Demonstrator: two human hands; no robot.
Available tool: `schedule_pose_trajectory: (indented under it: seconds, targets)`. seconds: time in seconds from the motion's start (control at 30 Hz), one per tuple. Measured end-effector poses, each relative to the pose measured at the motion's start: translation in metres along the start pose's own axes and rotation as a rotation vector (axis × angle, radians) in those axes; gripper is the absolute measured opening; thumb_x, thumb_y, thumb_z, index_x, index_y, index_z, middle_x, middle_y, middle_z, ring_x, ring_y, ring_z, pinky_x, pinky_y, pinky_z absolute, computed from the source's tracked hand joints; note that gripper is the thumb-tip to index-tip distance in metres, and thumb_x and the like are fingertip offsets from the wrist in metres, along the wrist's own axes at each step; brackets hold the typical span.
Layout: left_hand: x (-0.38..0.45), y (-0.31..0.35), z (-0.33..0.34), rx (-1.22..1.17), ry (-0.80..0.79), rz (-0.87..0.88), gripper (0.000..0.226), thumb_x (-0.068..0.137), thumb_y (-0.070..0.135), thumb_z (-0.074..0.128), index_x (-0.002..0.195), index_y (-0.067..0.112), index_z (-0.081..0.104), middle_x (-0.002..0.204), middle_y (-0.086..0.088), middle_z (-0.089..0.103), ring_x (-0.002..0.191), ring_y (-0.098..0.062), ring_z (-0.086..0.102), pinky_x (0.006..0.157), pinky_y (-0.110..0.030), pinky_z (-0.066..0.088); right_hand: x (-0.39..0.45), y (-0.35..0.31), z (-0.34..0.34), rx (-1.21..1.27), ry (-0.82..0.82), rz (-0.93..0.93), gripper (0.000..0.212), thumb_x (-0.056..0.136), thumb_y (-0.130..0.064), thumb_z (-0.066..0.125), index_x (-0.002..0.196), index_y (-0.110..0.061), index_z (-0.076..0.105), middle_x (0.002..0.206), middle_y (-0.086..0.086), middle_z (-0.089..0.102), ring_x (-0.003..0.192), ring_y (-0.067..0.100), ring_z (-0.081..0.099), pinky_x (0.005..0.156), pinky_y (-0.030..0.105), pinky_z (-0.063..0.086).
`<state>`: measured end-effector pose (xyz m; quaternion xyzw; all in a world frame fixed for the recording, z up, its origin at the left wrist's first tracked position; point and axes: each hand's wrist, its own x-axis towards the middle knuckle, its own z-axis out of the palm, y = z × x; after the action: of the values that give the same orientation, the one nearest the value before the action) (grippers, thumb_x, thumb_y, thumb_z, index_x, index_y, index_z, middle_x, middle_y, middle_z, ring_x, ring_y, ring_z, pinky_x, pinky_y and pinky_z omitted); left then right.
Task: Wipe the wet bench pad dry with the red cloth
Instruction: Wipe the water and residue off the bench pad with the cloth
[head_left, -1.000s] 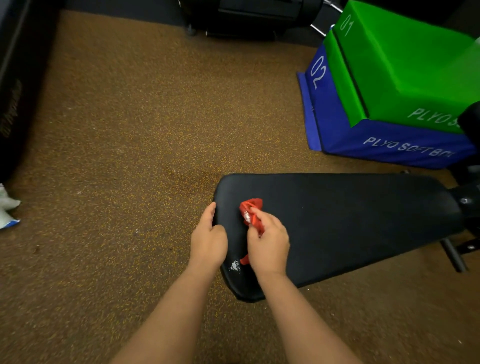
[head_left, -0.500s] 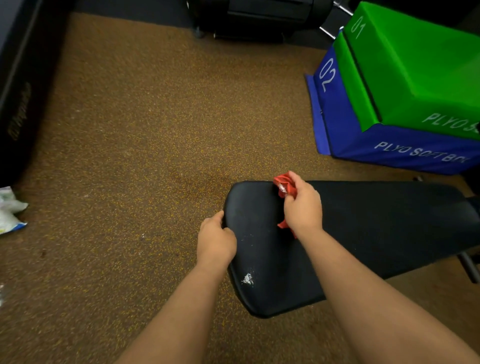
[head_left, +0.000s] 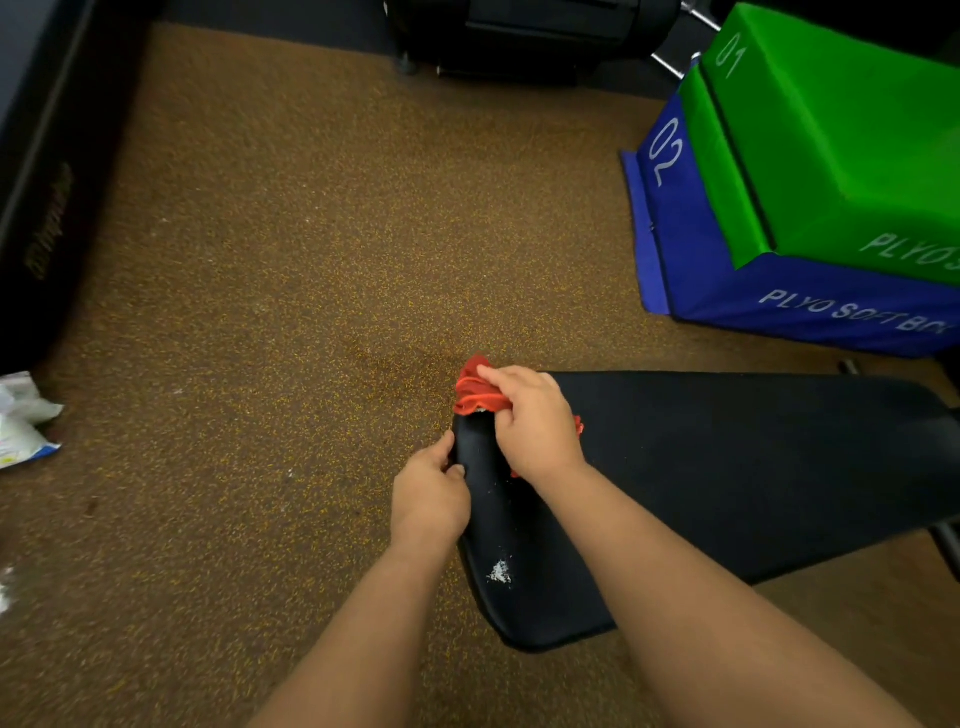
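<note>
The black bench pad (head_left: 727, 467) stretches from the lower middle toward the right edge. A small white scuffed patch (head_left: 500, 572) shows near its front left end. My right hand (head_left: 535, 423) holds the bunched red cloth (head_left: 475, 389) pressed on the pad's far left corner; part of the cloth pokes out behind the hand. My left hand (head_left: 428, 493) grips the pad's left rim, thumb on top.
Brown speckled rubber floor (head_left: 285, 312) surrounds the bench. A green plyo box (head_left: 841, 156) sits stacked on a blue one (head_left: 779, 306) at the right. Black equipment (head_left: 519, 36) stands at the back and a dark unit (head_left: 41, 197) on the left. White packaging (head_left: 23, 421) lies at the left edge.
My right hand has carried the red cloth from the pad's near left part to its far edge, then left to the far corner. The left hand has stayed on the rim.
</note>
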<state>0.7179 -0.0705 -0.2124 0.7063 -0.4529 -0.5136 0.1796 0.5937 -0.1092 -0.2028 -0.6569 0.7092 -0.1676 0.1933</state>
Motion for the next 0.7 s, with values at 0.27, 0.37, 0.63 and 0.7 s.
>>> schedule_pose_trajectory:
  seconds: [0.27,0.37,0.63,0.7]
  targets:
    - [-0.005,-0.001,-0.004,-0.112,-0.045,-0.019,0.046,0.093,0.006,0.053,0.137,0.020,0.053,0.137,0.000,0.057,0.127,-0.014,0.052,0.109,-0.023,0.036,-0.027,0.010,-0.023,0.036,-0.241,-0.096,0.060,0.078,0.007,0.046,0.125,-0.026,0.062,0.129,-0.002,0.059,0.118,0.018,0.047,0.101,0.019,0.030]
    - [-0.007,-0.005,-0.007,-0.155,-0.098,-0.015,0.049,0.093,0.004,0.052,0.139,0.021,0.050,0.140,0.002,0.053,0.130,-0.012,0.048,0.115,-0.030,0.033,-0.037,0.013,-0.028,0.038,-0.289,-0.115,0.059,0.078,0.006,0.046,0.122,-0.029,0.063,0.128,-0.005,0.060,0.118,0.016,0.048,0.098,0.018,0.032]
    - [-0.013,-0.009,-0.010,-0.347,-0.191,-0.034,0.053,0.095,-0.006,0.047,0.144,0.012,0.041,0.140,-0.002,0.051,0.115,-0.005,0.048,0.103,-0.019,0.034,-0.059,0.014,-0.034,0.040,-0.357,-0.102,0.058,0.081,0.005,0.046,0.121,-0.033,0.063,0.126,-0.011,0.060,0.117,0.011,0.046,0.093,0.015,0.030]
    - [-0.012,-0.010,-0.010,-0.359,-0.197,-0.040,0.053,0.095,-0.007,0.046,0.144,0.012,0.041,0.138,-0.003,0.052,0.119,-0.009,0.050,0.105,-0.021,0.036,-0.067,0.014,-0.035,0.044,-0.374,-0.117,0.058,0.081,0.005,0.046,0.121,-0.033,0.063,0.126,-0.012,0.061,0.117,0.010,0.046,0.093,0.013,0.030]
